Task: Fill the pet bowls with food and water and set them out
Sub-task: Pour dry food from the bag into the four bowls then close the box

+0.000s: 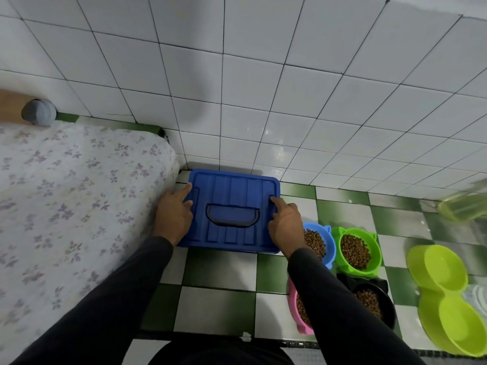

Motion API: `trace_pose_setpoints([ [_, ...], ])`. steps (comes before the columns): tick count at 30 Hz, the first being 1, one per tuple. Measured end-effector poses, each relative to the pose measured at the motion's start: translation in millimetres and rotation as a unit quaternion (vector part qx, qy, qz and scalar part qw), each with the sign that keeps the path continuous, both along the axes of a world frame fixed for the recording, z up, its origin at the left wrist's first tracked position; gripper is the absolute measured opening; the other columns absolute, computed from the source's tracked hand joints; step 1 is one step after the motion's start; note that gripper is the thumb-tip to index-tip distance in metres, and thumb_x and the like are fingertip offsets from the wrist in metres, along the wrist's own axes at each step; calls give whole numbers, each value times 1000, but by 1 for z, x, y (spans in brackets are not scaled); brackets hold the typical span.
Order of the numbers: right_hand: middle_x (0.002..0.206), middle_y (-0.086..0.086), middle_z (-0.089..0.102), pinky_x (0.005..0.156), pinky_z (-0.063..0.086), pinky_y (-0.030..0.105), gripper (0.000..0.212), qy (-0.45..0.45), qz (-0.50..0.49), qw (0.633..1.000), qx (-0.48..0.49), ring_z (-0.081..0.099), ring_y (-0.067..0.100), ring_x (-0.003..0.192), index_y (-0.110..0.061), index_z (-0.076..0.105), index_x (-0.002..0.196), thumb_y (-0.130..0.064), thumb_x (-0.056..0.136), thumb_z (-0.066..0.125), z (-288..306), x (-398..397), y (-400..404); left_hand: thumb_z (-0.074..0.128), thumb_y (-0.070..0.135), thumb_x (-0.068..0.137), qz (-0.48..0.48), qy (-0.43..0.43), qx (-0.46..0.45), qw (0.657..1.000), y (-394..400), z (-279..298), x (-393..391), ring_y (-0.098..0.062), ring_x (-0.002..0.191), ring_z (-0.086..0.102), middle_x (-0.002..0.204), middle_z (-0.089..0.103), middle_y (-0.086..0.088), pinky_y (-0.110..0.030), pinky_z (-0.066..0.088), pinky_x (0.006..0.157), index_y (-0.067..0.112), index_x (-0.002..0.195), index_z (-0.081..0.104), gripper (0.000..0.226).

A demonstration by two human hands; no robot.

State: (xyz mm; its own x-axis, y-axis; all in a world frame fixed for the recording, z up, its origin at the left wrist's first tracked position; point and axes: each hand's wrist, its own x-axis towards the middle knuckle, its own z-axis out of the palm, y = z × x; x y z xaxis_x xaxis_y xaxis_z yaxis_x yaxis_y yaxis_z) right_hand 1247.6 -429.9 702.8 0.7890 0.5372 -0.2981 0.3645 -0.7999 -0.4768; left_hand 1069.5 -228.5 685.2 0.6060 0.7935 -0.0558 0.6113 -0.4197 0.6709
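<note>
A blue storage box (232, 191) with its ribbed lid on and a dark handle sits on the floor against the tiled wall. My left hand (174, 214) rests on the lid's left edge, fingers laid over it. My right hand (286, 222) presses the lid's right edge with the index finger stretched out. To the right stand a blue bowl (322, 238), a green bowl (355, 250), a black bowl (374, 301) and a pink bowl (296, 309), each holding brown kibble. A lime double bowl (445, 293) lies empty at the far right.
A mattress with a floral sheet (73, 206) fills the left side, touching the box. A translucent green container (463, 206) lies blurred at the right edge. Green and white checkered floor tiles (218, 304) spread in front of me.
</note>
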Motion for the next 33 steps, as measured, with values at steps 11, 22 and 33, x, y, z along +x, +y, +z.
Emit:
trace_pose_setpoints([
  [11, 124, 25, 57, 98, 47, 48, 80, -33, -12, 999, -14, 56, 41, 109, -31, 14, 161, -11, 96, 58, 6, 2, 2, 58, -2, 100, 29, -16, -35, 999, -4, 6, 4, -26, 117, 57, 139, 59, -20, -23, 37, 98, 13, 155, 43, 59],
  [22, 129, 28, 47, 90, 46, 41, 57, 2, -57, 998, 35, 53, 42, 113, -13, 44, 147, -2, 92, 56, 5, -4, 6, 60, -2, 95, 28, 18, 48, 998, -4, 6, 5, -18, 84, 56, 99, 68, -15, -30, 47, 72, -1, 115, 69, 22],
  [33, 130, 21, 53, 95, 51, 36, 45, -54, 34, 993, -101, 60, 32, 112, -4, 41, 143, -7, 100, 54, 12, -6, 19, 53, -1, 99, -1, 76, 47, 996, -15, 10, 7, -29, 84, 52, 105, 58, -21, -31, 38, 69, -4, 134, 61, 36],
])
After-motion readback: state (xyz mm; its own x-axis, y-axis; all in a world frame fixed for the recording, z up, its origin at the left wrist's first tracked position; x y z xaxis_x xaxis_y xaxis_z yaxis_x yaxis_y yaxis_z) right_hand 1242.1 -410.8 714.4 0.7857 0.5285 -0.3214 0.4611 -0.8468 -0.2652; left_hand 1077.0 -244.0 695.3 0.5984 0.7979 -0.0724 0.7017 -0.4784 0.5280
